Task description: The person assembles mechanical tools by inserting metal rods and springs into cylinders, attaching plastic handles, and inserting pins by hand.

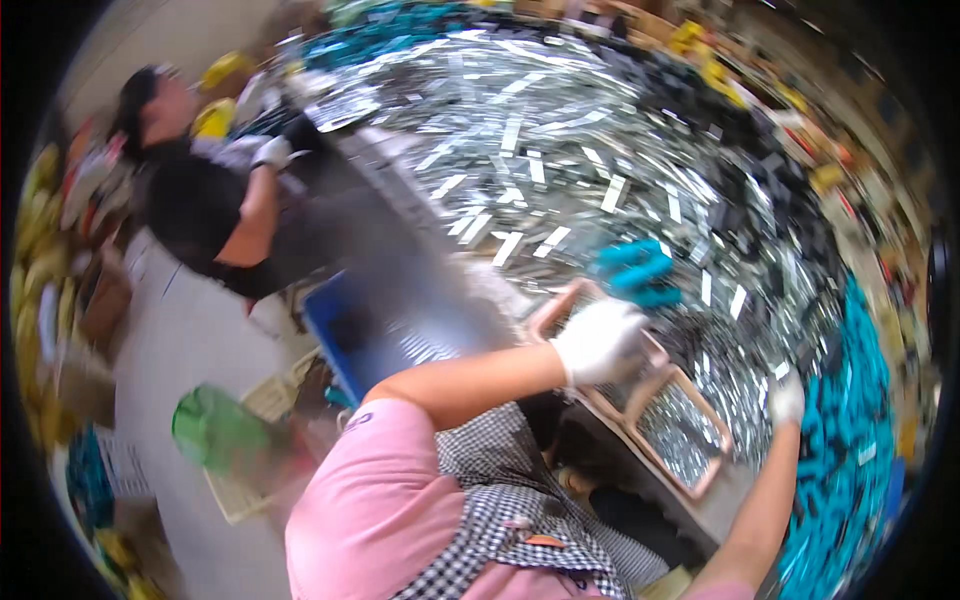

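Observation:
My left hand (602,342), in a white glove, is over the pink-rimmed trays at the near edge of a big heap of shiny flat metal pieces (520,150). Its fingers point down and away and are blurred, so I cannot make out a grip. One pink-rimmed tray (722,440) beside it holds small shiny metal pieces. Farther right, my gloved right hand (788,398) reaches to the heap's right edge, next to a pile of teal pieces (845,440); its fingers are hidden or smeared. A few teal pieces (638,272) lie on the metal beyond my left hand.
A blue bin (335,335) stands left of my left arm, near a green bag-like item (215,430) and a cream crate (235,495). At the far left, a person in black (200,200) with white gloves works at the table. Black pieces (720,130) border the heap's far side.

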The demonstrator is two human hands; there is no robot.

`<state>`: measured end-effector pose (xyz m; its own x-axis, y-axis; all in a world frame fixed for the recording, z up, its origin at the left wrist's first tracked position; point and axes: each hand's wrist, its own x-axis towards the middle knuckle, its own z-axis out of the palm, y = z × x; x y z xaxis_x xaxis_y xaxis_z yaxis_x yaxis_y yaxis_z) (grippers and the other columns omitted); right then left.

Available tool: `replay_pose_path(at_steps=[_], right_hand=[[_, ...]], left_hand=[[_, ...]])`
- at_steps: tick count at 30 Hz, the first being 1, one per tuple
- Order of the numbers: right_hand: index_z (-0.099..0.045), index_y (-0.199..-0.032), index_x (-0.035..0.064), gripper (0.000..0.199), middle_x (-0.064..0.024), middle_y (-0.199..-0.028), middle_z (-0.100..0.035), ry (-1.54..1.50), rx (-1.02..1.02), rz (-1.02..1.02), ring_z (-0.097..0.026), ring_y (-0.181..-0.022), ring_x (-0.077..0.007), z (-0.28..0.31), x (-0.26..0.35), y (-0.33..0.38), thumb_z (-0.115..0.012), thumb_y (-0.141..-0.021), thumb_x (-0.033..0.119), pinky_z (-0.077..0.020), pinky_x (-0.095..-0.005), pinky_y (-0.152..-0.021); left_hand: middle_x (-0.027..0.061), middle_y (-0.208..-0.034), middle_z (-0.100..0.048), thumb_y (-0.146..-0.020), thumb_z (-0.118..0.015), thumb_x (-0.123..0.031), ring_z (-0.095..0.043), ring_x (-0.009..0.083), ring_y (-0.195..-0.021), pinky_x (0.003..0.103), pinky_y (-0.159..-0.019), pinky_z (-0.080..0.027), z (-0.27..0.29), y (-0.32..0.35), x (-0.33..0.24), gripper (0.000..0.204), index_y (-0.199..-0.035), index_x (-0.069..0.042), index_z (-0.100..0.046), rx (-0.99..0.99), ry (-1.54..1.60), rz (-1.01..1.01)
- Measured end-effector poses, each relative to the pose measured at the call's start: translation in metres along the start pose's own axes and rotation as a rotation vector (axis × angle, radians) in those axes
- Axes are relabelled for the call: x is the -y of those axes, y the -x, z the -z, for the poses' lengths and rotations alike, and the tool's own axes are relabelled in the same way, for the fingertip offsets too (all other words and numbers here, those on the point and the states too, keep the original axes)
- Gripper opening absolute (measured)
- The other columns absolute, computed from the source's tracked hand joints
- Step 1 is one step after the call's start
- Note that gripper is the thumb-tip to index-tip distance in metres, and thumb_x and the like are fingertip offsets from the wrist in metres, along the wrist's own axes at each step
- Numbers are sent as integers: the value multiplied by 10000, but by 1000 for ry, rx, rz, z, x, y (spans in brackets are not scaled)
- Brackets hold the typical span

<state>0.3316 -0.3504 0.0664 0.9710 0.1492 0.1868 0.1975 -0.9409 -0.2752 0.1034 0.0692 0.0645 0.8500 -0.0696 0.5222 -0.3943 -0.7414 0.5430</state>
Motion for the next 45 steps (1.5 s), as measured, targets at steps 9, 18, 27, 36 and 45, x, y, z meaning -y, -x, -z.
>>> replay_pose_path(at_steps=[9, 18, 27, 36, 45], right_hand=[[-576, -1064, -28, 350, -239, -883, -641, -76, -170, 14, -609, -798, -352, -15, -10, -19, -693, -795, 163, -471, -445, -783], [-526, -1044, -25, 210, -88, -974, -636, -1441, -416, -103, -580, -851, -138, 40, 1, 58, -614, -946, 138, -483, -281, -731], [-525, -1297, -4, 394, -96, -958, -650, -2494, 878, -402, -434, -619, -89, 17, 126, 241, -521, -971, 215, -368, -230, -516], [-486, -1375, 39, 427, -90, -999, -602, -2634, 526, -727, -400, -612, -95, 8, 148, 259, -504, -983, 210, -319, -233, -502], [-458, -1403, 158, 424, -2, -842, -515, -2067, 408, -721, -390, -591, -114, 2, 157, 278, -425, -984, 214, -348, -275, -494]], left_hand=[[136, -1020, -633, -761, -753, -267, -600, 338, -982, 429, -874, -496, 16, 12, 38, 378, -1049, -44, -653, -28, -160, 71], [130, -1004, -669, -766, -754, -222, -630, 314, -984, 434, -949, -459, 15, 12, 36, 328, -1039, -51, -693, -70, -86, -63], [183, -910, -671, -826, -689, -249, -646, 374, -869, 458, -782, -524, 2, -70, 76, 302, -1041, -38, -664, -299, -388, 176], [148, -1204, -620, -841, -615, -204, -555, 334, -1175, 466, -1027, -405, -17, -226, 135, 363, -1183, -82, -614, -130, -700, 129], [90, -1309, -592, -901, -547, -219, -520, 283, -1248, 549, -993, -410, -25, -267, 118, 396, -1290, -175, -602, 264, -794, 144]])
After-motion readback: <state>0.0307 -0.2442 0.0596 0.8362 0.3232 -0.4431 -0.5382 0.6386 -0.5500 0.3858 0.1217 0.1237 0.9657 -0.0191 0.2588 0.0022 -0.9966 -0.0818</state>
